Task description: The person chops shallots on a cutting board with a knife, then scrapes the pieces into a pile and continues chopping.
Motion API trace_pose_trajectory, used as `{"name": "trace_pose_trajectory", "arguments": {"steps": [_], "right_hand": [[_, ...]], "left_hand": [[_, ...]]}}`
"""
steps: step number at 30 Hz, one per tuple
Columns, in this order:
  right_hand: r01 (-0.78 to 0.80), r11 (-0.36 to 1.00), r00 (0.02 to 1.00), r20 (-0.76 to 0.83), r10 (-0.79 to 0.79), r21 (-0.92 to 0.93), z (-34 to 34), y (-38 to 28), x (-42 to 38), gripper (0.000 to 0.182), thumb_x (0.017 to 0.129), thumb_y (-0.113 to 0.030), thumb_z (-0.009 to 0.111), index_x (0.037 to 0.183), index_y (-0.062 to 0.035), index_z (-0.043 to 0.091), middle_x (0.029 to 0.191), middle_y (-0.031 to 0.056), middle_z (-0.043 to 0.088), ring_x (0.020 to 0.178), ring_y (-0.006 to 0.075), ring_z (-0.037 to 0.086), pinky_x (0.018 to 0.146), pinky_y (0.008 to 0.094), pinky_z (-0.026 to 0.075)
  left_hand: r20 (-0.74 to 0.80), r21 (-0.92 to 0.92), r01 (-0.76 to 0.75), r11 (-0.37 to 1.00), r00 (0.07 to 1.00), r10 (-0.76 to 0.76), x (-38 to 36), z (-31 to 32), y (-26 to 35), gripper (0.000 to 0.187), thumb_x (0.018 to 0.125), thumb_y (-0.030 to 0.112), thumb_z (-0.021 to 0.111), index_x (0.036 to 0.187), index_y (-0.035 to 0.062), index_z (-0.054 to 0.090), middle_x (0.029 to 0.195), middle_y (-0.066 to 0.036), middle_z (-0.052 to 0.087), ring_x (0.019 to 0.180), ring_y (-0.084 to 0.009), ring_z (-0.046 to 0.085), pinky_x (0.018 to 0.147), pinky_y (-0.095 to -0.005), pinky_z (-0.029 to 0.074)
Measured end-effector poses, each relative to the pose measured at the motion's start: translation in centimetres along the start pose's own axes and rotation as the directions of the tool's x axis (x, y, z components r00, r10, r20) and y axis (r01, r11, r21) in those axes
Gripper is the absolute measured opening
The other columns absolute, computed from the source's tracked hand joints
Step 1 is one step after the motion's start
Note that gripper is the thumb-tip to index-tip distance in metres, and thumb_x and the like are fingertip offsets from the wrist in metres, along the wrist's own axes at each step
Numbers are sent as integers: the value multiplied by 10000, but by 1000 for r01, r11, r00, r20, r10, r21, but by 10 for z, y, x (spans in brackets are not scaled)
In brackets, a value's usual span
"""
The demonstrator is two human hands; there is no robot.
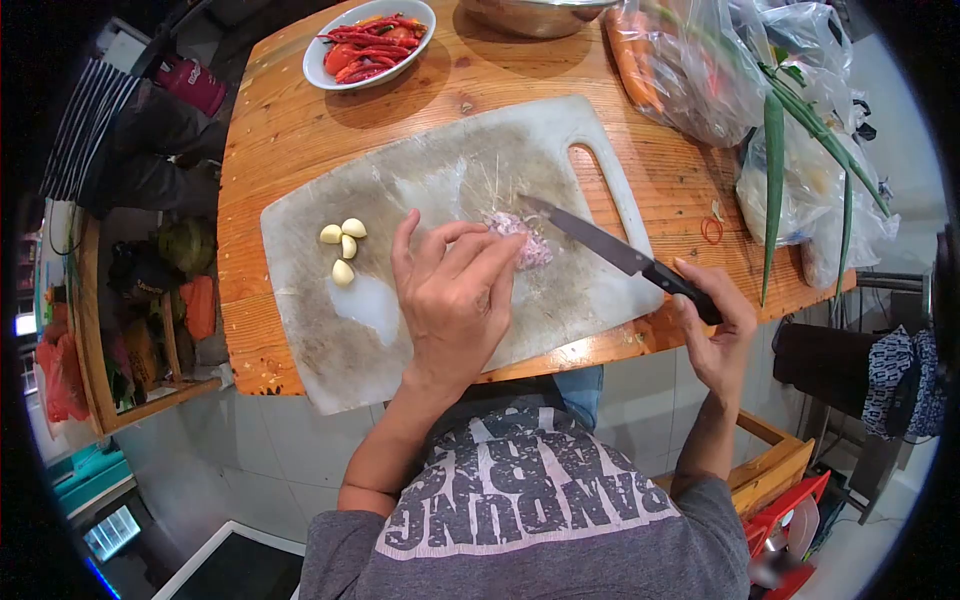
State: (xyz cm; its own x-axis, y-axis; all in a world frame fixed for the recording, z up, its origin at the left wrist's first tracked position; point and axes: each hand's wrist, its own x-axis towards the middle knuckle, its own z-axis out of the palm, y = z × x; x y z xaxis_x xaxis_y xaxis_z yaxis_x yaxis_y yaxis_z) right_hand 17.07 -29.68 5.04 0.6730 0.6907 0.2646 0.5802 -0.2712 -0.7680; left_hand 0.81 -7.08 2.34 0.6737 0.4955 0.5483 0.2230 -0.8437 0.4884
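My right hand (pixel 722 335) grips the black handle of a kitchen knife (pixel 600 240). Its blade slants up and left over the white cutting board (pixel 300 350), with the tip just past a small pile of finely chopped shallot (pixel 536 250). My left hand (pixel 455 285) is over the board with fingers bent and apart, the little finger raised. Its index fingertip meets the left side of the pile; the thumb is mostly hidden. To the left of this hand lie several peeled garlic cloves (pixel 348 245).
A white bowl of red chilies and tomatoes (pixel 370 50) stands at the back left, beside a metal bowl (pixel 535 15). Plastic bags with carrots (pixel 635 60) and green onion leaves (pixel 775 180) fill the right side. A red rubber band (pixel 711 230) lies on the wooden table (pixel 260 140).
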Motion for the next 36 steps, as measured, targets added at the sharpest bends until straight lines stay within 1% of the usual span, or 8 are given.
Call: {"name": "trace_pose_trajectory", "arguments": {"steps": [3,6,9,12,24,30,33,36], "right_hand": [[-23,999,1000,-5,23,31,12,1,4,322,859,38,721,1180,23,736,917,124,696,845,205,655,772,303,501],[-34,999,999,-31,33,-16,23,-6,5,331,857,49,717,1185,7,740,910,128,684,830,211,653,751,314,501],[61,986,993,-95,-76,-156,35,0,5,358,832,57,723,1182,-18,751,882,120,670,794,236,639,725,342,492],[144,951,977,-115,-181,-272,39,3,5,380,804,68,724,1165,-44,763,872,107,663,777,255,621,709,360,466],[210,907,972,-22,-234,-366,33,-9,13,330,784,-5,748,1102,-89,780,932,71,692,860,244,615,833,378,418],[196,928,977,-23,-214,-317,28,-6,21,362,788,3,733,1135,-92,772,954,75,684,902,244,619,870,379,409],[254,916,967,69,-245,-310,23,0,42,348,814,30,727,1151,-51,757,992,96,690,947,256,602,899,367,414],[345,890,935,191,-299,-298,22,14,65,356,809,-14,729,1153,-97,767,978,67,681,935,249,589,935,392,380]], "left_hand": [[-9,2,15,1000,1000,-14,1,-2,-2,221,763,79,848,964,157,800,829,11,717,996,-196,672,1141,-503,350],[-16,14,9,1000,1000,-9,2,-3,-2,184,767,106,852,939,144,799,864,7,707,995,-204,659,1143,-508,347],[19,-10,42,999,999,-41,2,-9,-1,87,819,131,813,896,136,773,938,5,682,1032,-209,619,1158,-529,324],[29,25,36,999,999,-36,2,-12,-2,110,834,160,803,936,138,772,971,-11,660,1052,-220,600,1163,-533,314],[54,4,107,994,993,-107,-10,-18,-20,98,897,180,741,950,100,721,1002,-51,657,1063,-264,602,1158,-545,305],[26,-14,163,987,986,-163,-10,-19,-19,122,967,93,608,1034,75,708,1027,-72,672,1081,-269,612,1211,-531,260],[-14,-44,174,984,985,-174,-12,-17,-22,205,959,46,576,1132,72,682,1104,-85,683,1143,-279,607,1225,-536,238],[-42,-45,173,984,984,-175,-14,-16,-24,281,951,23,561,1215,66,647,1184,-96,677,1199,-294,600,1234,-543,222]]}}
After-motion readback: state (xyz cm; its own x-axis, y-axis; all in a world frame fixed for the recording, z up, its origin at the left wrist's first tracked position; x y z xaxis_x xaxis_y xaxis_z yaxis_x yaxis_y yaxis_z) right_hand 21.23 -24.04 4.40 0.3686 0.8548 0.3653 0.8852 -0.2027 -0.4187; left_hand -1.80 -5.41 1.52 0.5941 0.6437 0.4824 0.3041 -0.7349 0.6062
